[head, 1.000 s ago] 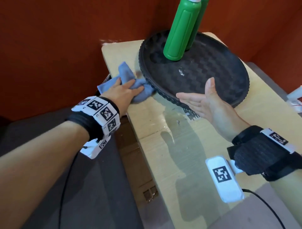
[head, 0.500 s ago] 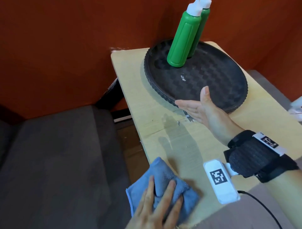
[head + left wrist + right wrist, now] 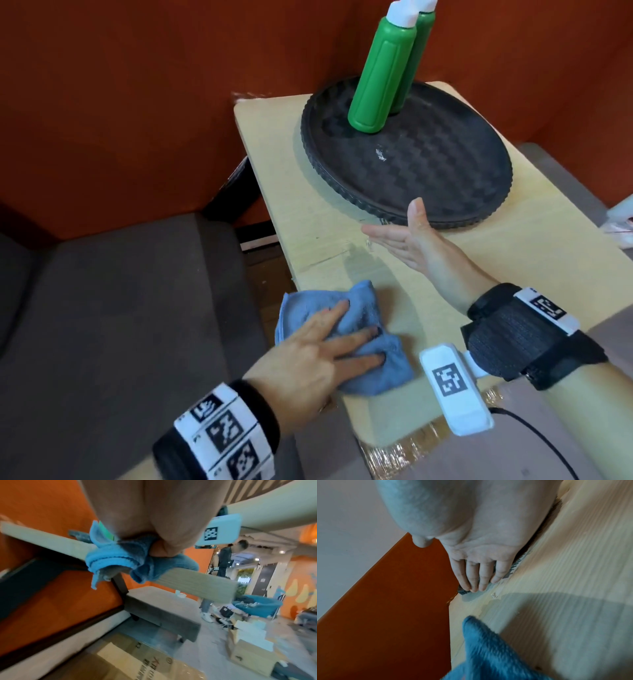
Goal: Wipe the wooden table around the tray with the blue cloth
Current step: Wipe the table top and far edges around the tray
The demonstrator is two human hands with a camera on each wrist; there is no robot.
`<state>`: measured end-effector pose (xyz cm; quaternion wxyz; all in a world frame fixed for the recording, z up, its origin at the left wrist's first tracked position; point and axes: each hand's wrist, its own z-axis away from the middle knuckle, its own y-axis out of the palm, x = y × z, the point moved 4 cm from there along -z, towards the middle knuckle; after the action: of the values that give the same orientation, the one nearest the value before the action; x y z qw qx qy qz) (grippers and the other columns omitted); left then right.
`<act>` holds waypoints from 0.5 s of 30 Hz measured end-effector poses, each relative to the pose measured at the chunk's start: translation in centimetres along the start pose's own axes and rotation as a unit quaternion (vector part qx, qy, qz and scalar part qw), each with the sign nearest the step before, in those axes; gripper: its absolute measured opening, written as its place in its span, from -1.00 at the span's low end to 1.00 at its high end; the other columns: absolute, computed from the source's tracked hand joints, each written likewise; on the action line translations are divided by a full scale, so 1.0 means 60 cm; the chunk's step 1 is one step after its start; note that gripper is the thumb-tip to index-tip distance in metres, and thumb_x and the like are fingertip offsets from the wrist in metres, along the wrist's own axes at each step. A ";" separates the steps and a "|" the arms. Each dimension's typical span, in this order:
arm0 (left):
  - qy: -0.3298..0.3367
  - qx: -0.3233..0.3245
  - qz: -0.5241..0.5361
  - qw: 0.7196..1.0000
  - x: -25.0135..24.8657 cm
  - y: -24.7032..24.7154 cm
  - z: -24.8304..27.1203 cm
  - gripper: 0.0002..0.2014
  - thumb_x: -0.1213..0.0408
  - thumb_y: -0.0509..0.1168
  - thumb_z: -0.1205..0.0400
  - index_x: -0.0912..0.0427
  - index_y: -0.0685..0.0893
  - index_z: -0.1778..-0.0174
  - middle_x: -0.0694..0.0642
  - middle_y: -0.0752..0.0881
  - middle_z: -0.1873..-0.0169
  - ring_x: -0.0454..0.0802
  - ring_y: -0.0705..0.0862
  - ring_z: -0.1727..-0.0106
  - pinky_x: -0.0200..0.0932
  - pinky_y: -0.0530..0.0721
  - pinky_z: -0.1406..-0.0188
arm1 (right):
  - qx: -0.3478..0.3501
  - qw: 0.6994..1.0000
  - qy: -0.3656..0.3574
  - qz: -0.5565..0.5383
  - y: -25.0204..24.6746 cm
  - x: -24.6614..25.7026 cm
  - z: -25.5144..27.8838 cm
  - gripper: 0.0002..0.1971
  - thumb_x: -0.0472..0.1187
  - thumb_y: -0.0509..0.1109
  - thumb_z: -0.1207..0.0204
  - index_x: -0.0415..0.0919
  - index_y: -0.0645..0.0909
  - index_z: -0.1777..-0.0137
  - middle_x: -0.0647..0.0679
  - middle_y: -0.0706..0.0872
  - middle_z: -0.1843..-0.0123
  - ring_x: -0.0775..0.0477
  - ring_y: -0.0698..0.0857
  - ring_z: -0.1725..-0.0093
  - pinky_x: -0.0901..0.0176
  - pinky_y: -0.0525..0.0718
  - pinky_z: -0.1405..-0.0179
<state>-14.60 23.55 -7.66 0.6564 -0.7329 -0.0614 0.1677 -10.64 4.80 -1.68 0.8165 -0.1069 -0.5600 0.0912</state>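
The blue cloth (image 3: 373, 373) lies bunched on the near left part of the wooden table (image 3: 513, 260), and part of it hangs over the left edge (image 3: 111, 559). My left hand (image 3: 342, 329) presses down on it with straight, spread fingers. My right hand (image 3: 407, 236) is held flat and edge-on just in front of the near rim of the round black tray (image 3: 445, 171), holding nothing. In the right wrist view its fingertips (image 3: 479, 582) lie against the tray's ribbed rim (image 3: 518, 563). Two green bottles (image 3: 376, 78) stand at the back of the tray.
An orange wall (image 3: 137, 102) runs behind and left of the table. A grey seat (image 3: 102, 325) lies below its left edge. Cardboard boxes (image 3: 137, 662) sit on the floor underneath. A white object (image 3: 620, 219) shows at the far right edge.
My left hand swept the cloth from the tray's left side down along the table's left edge to the near end. My right hand stayed by the tray's near rim.
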 end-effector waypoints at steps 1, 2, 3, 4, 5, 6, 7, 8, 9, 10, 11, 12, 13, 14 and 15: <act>-0.020 -0.007 -0.005 1.000 0.014 -0.004 -0.010 -0.47 0.27 0.19 -0.52 -0.17 0.50 -0.44 -0.08 0.47 -0.51 0.30 0.42 -0.52 0.27 0.54 -0.35 | -0.002 1.000 -0.001 -0.001 -0.003 -0.002 0.001 -0.04 0.47 -0.29 -0.32 -0.08 0.53 -0.47 0.06 0.50 -0.53 0.28 0.47 -0.45 0.38 0.25 -0.51; -0.045 -0.022 -0.005 0.999 0.025 -0.006 -0.019 -0.49 0.27 0.13 -0.53 -0.14 0.55 -0.41 -0.06 0.51 -0.48 0.31 0.46 -0.50 0.27 0.54 -0.36 | -0.004 1.000 0.000 -0.002 -0.004 -0.004 0.001 -0.04 0.48 -0.29 -0.34 -0.07 0.53 -0.47 0.07 0.52 -0.51 0.27 0.47 -0.46 0.32 0.23 -0.54; -0.069 -0.045 -0.015 0.997 0.025 -0.012 -0.023 -0.50 0.27 0.06 -0.53 -0.10 0.60 -0.37 -0.03 0.56 -0.45 0.33 0.49 -0.47 0.27 0.53 -0.35 | -0.005 1.000 0.002 -0.001 -0.003 -0.007 0.000 -0.03 0.52 -0.30 -0.36 -0.06 0.53 -0.46 0.09 0.54 -0.50 0.27 0.46 -0.46 0.31 0.22 -0.54; -0.062 -0.068 -0.030 0.995 0.008 -0.008 -0.020 -0.50 0.27 0.03 -0.53 -0.06 0.64 -0.35 0.01 0.59 -0.42 0.35 0.51 -0.45 0.27 0.56 -0.32 | -0.004 1.000 0.005 -0.004 -0.003 -0.011 -0.002 -0.02 0.56 -0.32 -0.37 -0.03 0.54 -0.46 0.11 0.55 -0.49 0.28 0.46 -0.46 0.30 0.22 -0.52; -0.056 -0.057 -0.027 0.996 -0.018 0.007 -0.014 -0.52 0.25 0.03 -0.55 -0.04 0.63 -0.35 0.03 0.59 -0.42 0.34 0.48 -0.47 0.27 0.56 -0.33 | -0.005 1.000 0.009 -0.006 -0.004 -0.017 -0.003 -0.02 0.58 -0.31 -0.36 -0.01 0.55 -0.44 0.13 0.55 -0.48 0.29 0.46 -0.46 0.30 0.22 -0.51; -0.063 -0.038 -0.025 0.997 -0.048 0.028 -0.001 -0.56 0.19 0.04 -0.61 -0.09 0.58 -0.38 0.01 0.55 -0.45 0.28 0.40 -0.54 0.21 0.50 -0.40 | -0.004 1.000 0.012 -0.009 -0.005 -0.022 -0.003 -0.02 0.59 -0.29 -0.33 0.00 0.56 -0.43 0.14 0.54 -0.49 0.30 0.46 -0.46 0.30 0.21 -0.51; -0.091 -0.022 -0.021 0.995 -0.073 0.038 0.015 -0.60 0.05 0.02 -0.67 -0.20 0.50 -0.42 -0.06 0.49 -0.47 0.17 0.26 -0.62 0.09 0.38 -0.53 | -0.002 1.000 0.015 -0.008 -0.005 -0.025 -0.002 -0.01 0.60 -0.27 -0.29 0.03 0.57 -0.42 0.15 0.52 -0.51 0.31 0.46 -0.45 0.29 0.21 -0.52; -0.132 -0.012 -0.011 0.991 -0.083 0.040 0.029 -0.62 -0.11 -0.04 -0.70 -0.34 0.42 -0.43 -0.15 0.42 -0.47 0.05 0.15 -0.67 -0.08 0.26 -0.57 | 0.001 1.000 0.019 -0.006 -0.004 -0.027 0.000 -0.01 0.63 -0.26 -0.27 0.05 0.58 -0.41 0.15 0.49 -0.53 0.32 0.46 -0.45 0.27 0.21 -0.54; -0.148 -0.007 0.005 0.989 -0.080 0.038 0.033 -0.63 -0.19 -0.08 -0.69 -0.43 0.41 -0.40 -0.20 0.39 -0.45 -0.03 0.16 -0.66 -0.17 0.28 -0.54 | 0.003 1.000 0.021 -0.002 -0.003 -0.028 0.002 0.00 0.65 -0.26 -0.26 0.06 0.58 -0.41 0.16 0.46 -0.55 0.32 0.46 -0.46 0.25 0.20 -0.56; -0.122 -0.016 0.016 0.992 -0.075 0.034 0.028 -0.64 -0.12 -0.08 -0.71 -0.42 0.48 -0.36 -0.20 0.43 -0.45 -0.03 0.31 -0.61 -0.19 0.42 -0.48 | 0.003 1.000 0.018 -0.002 -0.003 -0.029 0.004 0.00 0.64 -0.27 -0.29 0.04 0.57 -0.42 0.14 0.44 -0.57 0.31 0.45 -0.46 0.25 0.20 -0.56; -0.080 -0.029 0.019 0.996 -0.064 0.025 0.018 -0.62 0.02 -0.04 -0.70 -0.32 0.58 -0.33 -0.15 0.51 -0.43 0.06 0.46 -0.52 -0.05 0.56 -0.40 | 0.001 1.000 0.016 -0.004 -0.003 -0.029 0.004 -0.01 0.62 -0.28 -0.32 0.01 0.55 -0.44 0.11 0.44 -0.57 0.30 0.46 -0.47 0.27 0.21 -0.56; -0.042 -0.026 0.017 0.999 -0.046 0.016 0.004 -0.59 0.13 0.00 -0.66 -0.19 0.64 -0.32 -0.08 0.59 -0.40 0.17 0.54 -0.45 0.11 0.63 -0.30 | -0.004 1.000 0.015 -0.009 -0.003 -0.029 0.004 -0.02 0.57 -0.28 -0.35 -0.03 0.54 -0.45 0.08 0.45 -0.57 0.29 0.46 -0.46 0.30 0.22 -0.54; -0.033 -0.036 0.005 0.999 -0.019 0.007 -0.013 -0.56 0.19 0.02 -0.61 -0.08 0.66 -0.32 0.00 0.62 -0.38 0.25 0.57 -0.42 0.23 0.64 -0.25 | -0.009 1.000 0.016 -0.013 -0.003 -0.027 0.002 -0.03 0.54 -0.28 -0.37 -0.07 0.53 -0.46 0.06 0.47 -0.56 0.30 0.48 -0.44 0.33 0.23 -0.51; -0.052 -0.051 0.003 0.997 0.009 0.003 -0.031 -0.54 0.22 0.02 -0.58 0.00 0.66 -0.33 0.07 0.63 -0.38 0.32 0.56 -0.41 0.30 0.61 -0.25 | -0.013 1.000 0.019 -0.017 -0.004 -0.028 -0.002 -0.02 0.55 -0.29 -0.39 -0.10 0.53 -0.46 0.05 0.48 -0.54 0.31 0.49 -0.43 0.36 0.24 -0.49; -0.077 -0.063 0.005 0.995 0.025 0.002 -0.042 -0.53 0.24 0.02 -0.57 0.04 0.66 -0.33 0.11 0.62 -0.38 0.36 0.55 -0.40 0.35 0.58 -0.27 | -0.015 0.999 0.022 -0.018 -0.003 -0.030 -0.005 -0.02 0.55 -0.28 -0.40 -0.11 0.54 -0.45 0.06 0.50 -0.52 0.33 0.51 -0.41 0.37 0.26 -0.48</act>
<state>-12.37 21.64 -7.81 0.6011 -0.7582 -0.1190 0.2228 -10.97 4.09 -3.33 0.8283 -0.1106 -0.5453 0.0656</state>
